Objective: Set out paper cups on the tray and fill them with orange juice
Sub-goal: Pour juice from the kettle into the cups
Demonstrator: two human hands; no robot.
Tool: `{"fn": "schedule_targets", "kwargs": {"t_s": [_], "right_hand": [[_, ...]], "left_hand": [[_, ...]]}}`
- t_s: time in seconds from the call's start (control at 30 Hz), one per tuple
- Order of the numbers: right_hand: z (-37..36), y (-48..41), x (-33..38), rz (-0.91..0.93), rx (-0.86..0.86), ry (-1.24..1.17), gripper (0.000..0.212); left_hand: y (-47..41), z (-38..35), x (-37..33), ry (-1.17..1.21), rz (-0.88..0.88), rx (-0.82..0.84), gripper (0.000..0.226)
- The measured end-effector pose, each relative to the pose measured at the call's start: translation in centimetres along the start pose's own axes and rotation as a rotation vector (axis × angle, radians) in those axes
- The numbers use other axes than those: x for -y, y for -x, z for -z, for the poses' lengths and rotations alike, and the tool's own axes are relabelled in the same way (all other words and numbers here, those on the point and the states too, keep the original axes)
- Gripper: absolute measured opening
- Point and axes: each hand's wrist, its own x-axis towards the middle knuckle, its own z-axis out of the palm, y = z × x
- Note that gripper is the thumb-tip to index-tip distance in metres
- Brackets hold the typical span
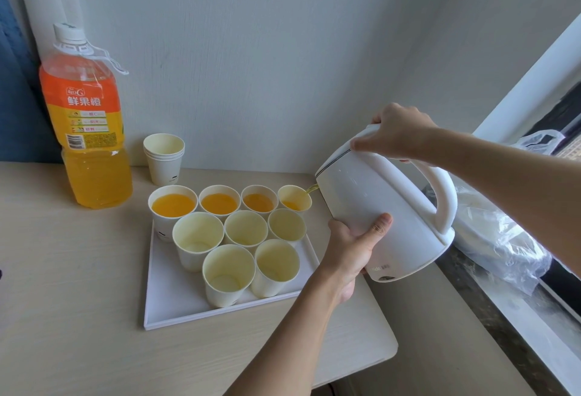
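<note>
A person tilts a white kettle over a white tray on a pale worktop, sending a thin stream of orange juice into the rightmost paper cup of the far row. The right hand is clenched round the top of the handle by the lid, steering the tilt. The left hand cups the lower wall, thumb pressed flat on it and fingers out of sight beneath, seemingly to share the weight and steady the spout over a narrow rim.

Nine cups stand close-packed on the tray. The three filled cups to the left in the far row hold juice near their brims, and the cup under the spout is only part full. The five empty cups of the middle and near rows wait. Filling the far row first appears to keep the kettle from passing over full cups.

A spare stack of cups stands just beyond the tray by the wall. The large juice bottle, capped and about a third full, stands at far left. A crumpled plastic bag lies on the window ledge to the right, close behind the kettle's base. The left forearm reaches past the tray's near right corner, close by the nearest empty cups, which look light enough to tip at a nudge.
</note>
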Motion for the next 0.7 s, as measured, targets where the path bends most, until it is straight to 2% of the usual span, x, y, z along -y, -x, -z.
{"fn": "schedule_targets", "kwargs": {"t_s": [0.17, 0.33, 0.5, 0.7], "right_hand": [[0.06, 0.08, -0.01, -0.006, -0.004, -0.005, 0.031], [0.01, 0.2, 0.12, -0.019, -0.009, 0.0, 0.033], [0.0, 0.12, 0.02, -0.009, 0.003, 0.008, 0.032], [0.02, 0.07, 0.01, -0.004, 0.005, 0.01, 0.032]], "left_hand": [[0.07, -0.04, -0.12, 0.001, 0.01, 0.008, 0.093], [-0.05, -0.04, 0.08, 0.01, 0.005, 0.019, 0.103], [-0.01, -0.09, 0.02, 0.015, 0.016, 0.021, 0.101], [0.29, -0.15, -0.17, 0.008, 0.033, 0.029, 0.088]]}}
